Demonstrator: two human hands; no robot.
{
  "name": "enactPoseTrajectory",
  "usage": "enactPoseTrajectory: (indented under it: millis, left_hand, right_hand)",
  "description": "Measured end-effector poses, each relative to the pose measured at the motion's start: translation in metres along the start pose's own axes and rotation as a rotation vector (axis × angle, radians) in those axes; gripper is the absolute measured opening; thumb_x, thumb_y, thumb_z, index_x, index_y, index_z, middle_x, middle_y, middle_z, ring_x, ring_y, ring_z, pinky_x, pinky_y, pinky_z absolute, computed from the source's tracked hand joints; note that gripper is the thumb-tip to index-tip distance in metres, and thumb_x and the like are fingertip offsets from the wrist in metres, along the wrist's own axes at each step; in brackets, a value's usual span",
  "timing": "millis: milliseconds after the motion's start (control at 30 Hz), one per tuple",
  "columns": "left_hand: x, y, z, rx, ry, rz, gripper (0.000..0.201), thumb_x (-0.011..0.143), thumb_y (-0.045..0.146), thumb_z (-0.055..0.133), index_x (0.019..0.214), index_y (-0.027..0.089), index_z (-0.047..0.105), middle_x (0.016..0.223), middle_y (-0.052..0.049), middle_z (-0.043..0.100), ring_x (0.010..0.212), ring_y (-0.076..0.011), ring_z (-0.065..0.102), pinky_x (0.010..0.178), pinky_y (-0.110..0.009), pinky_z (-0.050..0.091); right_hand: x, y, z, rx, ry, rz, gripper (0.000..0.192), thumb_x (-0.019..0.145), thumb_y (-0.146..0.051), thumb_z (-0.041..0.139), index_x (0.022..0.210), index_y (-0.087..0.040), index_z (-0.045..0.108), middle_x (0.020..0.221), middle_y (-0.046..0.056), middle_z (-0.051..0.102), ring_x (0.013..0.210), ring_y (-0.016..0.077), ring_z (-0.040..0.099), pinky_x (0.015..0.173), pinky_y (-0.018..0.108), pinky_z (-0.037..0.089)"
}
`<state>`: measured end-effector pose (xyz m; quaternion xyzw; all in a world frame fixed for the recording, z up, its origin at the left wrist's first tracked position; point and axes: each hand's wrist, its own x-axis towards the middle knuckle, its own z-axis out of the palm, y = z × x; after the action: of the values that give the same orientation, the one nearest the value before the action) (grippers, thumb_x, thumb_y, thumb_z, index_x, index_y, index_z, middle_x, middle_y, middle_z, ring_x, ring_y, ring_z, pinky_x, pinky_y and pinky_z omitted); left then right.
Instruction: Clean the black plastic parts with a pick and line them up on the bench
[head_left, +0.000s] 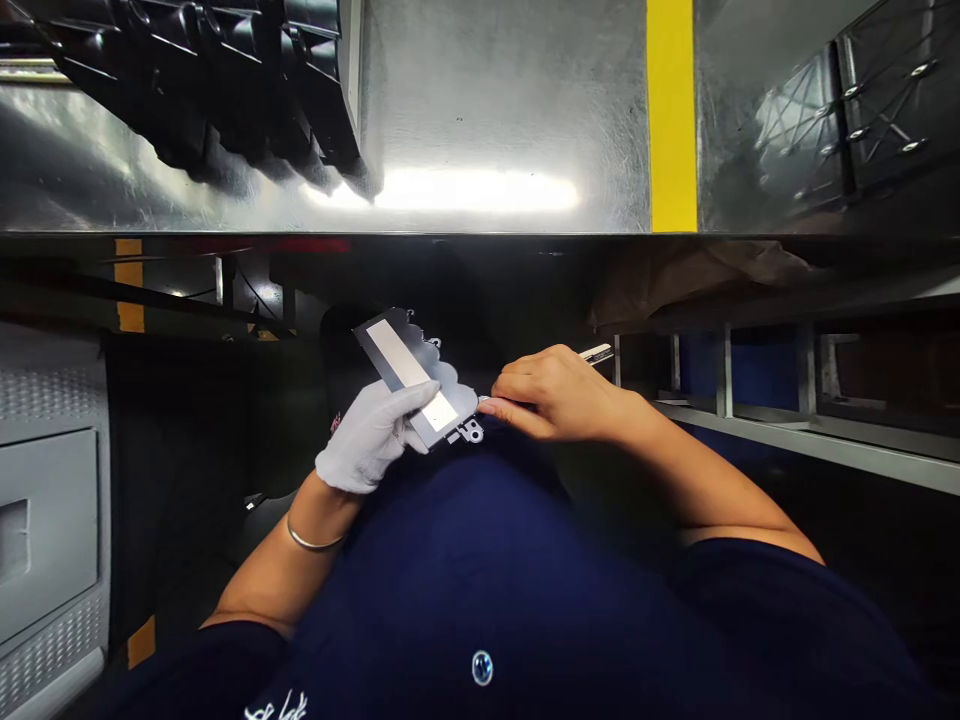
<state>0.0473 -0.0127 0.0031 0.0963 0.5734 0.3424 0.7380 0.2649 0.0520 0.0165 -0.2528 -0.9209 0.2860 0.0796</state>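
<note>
Across the top of the frame ran a shiny metal tabletop (487, 110) with a yellow stripe (671, 110) down it, and a stack of black moulded parts (225, 80) sat at its upper left. Below its edge lay shadow, with a grey cabinet (49, 520) at the far left and a metal rail (810, 440) at the right.

In the middle of the frame we held a flat dark plate (420, 375) with a pale strip along it, just above our dark blue shirt (487, 580). Its long axis ran from upper left down to lower right. Our left hand (371, 430), in a white glove, was closed around the plate's lower left edge, thumb across its face. Our right hand (559, 395) was bare; its fingers (502, 408) were curled close together and touched the plate's lower right corner, by a small metal tab. A thin white tool (596, 352) poked out behind that hand; we could not tell how it was gripped. The plate lay to the left of the right fingers, the left hand being the one carrying it.
</note>
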Motion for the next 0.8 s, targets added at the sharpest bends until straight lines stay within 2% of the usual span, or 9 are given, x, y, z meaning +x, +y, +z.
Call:
enactPoseTrajectory:
  millis: [333, 467, 567, 633, 700, 767, 800]
  left_hand:
    - [0.001, -0.002, -0.001, 0.02, 0.005, 0.006, 0.026, 0.076, 0.029, 0.073, 0.1, 0.018, 0.072, 0.089, -0.006, 0.075, 0.082, -0.0229, 0.072, 0.061, -0.026, 0.06]
    - [0.002, 0.0, 0.0, 0.01, 0.01, 0.018, 0.027, 0.075, 0.026, 0.073, 0.101, 0.017, 0.072, 0.086, -0.007, 0.075, 0.078, -0.0232, 0.073, 0.06, -0.026, 0.06]
    - [0.002, 0.012, 0.0, -0.13, 0.005, -0.028, 0.015, 0.079, 0.018, 0.067, 0.091, 0.012, 0.073, 0.086, -0.008, 0.075, 0.081, -0.0208, 0.073, 0.068, -0.025, 0.061]
    - [0.001, 0.024, -0.002, -0.286, 0.069, -0.005, 0.011, 0.082, 0.013, 0.06, 0.083, 0.011, 0.071, 0.084, -0.007, 0.075, 0.082, -0.0168, 0.073, 0.075, -0.022, 0.06]
    - [-0.001, 0.034, -0.003, -0.363, 0.129, 0.051, 0.014, 0.084, 0.011, 0.056, 0.083, 0.011, 0.071, 0.085, -0.006, 0.075, 0.083, -0.0153, 0.073, 0.08, -0.022, 0.06]
    - [-0.003, 0.038, -0.002, -0.327, 0.114, 0.056, 0.016, 0.085, 0.012, 0.055, 0.088, 0.011, 0.07, 0.086, -0.007, 0.075, 0.085, -0.0177, 0.073, 0.08, -0.026, 0.061]
    - [-0.002, 0.038, -0.001, -0.288, 0.082, 0.015, 0.016, 0.085, 0.013, 0.055, 0.089, 0.011, 0.07, 0.085, -0.008, 0.075, 0.084, -0.0191, 0.073, 0.078, -0.028, 0.062]
  right_hand:
    - [0.004, 0.002, -0.002, -0.011, -0.046, -0.019, 0.044, 0.098, -0.041, 0.042, 0.071, -0.015, 0.066, 0.06, 0.003, 0.062, 0.053, 0.0101, 0.05, 0.053, 0.026, 0.024]
    - [0.005, 0.007, -0.001, 0.074, -0.073, -0.066, 0.047, 0.098, -0.041, 0.041, 0.066, -0.015, 0.063, 0.058, 0.002, 0.06, 0.053, 0.0097, 0.05, 0.053, 0.026, 0.025]
    - [0.0, 0.011, 0.003, 0.175, -0.16, -0.098, 0.047, 0.098, -0.04, 0.043, 0.063, -0.015, 0.061, 0.058, 0.001, 0.06, 0.052, 0.0091, 0.05, 0.053, 0.024, 0.028]
    - [-0.005, 0.013, 0.007, 0.22, -0.208, -0.115, 0.046, 0.097, -0.039, 0.046, 0.061, -0.016, 0.06, 0.056, 0.001, 0.06, 0.051, 0.0086, 0.05, 0.053, 0.023, 0.031]
    - [-0.008, 0.014, 0.01, 0.256, -0.134, -0.099, 0.042, 0.097, -0.038, 0.048, 0.063, -0.016, 0.062, 0.056, 0.0, 0.06, 0.05, 0.0084, 0.051, 0.052, 0.021, 0.035]
    - [-0.008, 0.013, 0.011, 0.267, 0.069, -0.063, 0.035, 0.094, -0.042, 0.052, 0.076, -0.016, 0.067, 0.065, 0.002, 0.065, 0.056, 0.0093, 0.057, 0.054, 0.02, 0.041]
    - [-0.006, 0.013, 0.012, 0.247, 0.181, -0.055, 0.033, 0.091, -0.047, 0.056, 0.086, -0.016, 0.068, 0.075, 0.004, 0.068, 0.064, 0.0108, 0.062, 0.057, 0.02, 0.044]
